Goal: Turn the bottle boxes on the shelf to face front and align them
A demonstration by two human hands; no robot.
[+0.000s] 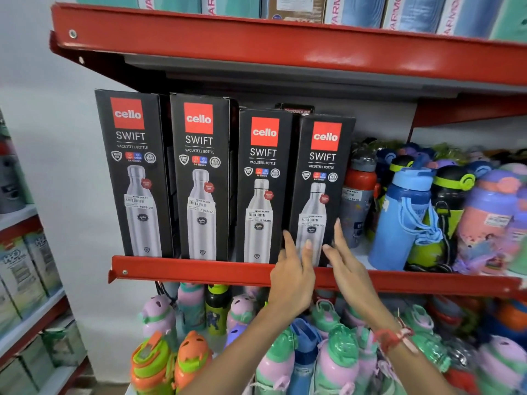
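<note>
Plain pale grey-white wall (57, 132) fills left of frame. Red-painted metal shelf edges (256, 44) cross top and centre, grey underside beneath upper one. Second red-and-white shelving unit (31, 317) at lower left edge. White back panel (382, 121) behind centre shelf. Lighting even, diffuse.

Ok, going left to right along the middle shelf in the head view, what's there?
First tall box → second tall box → first shorter box → second shorter box → red-topped bottle → blue bottle.
</note>
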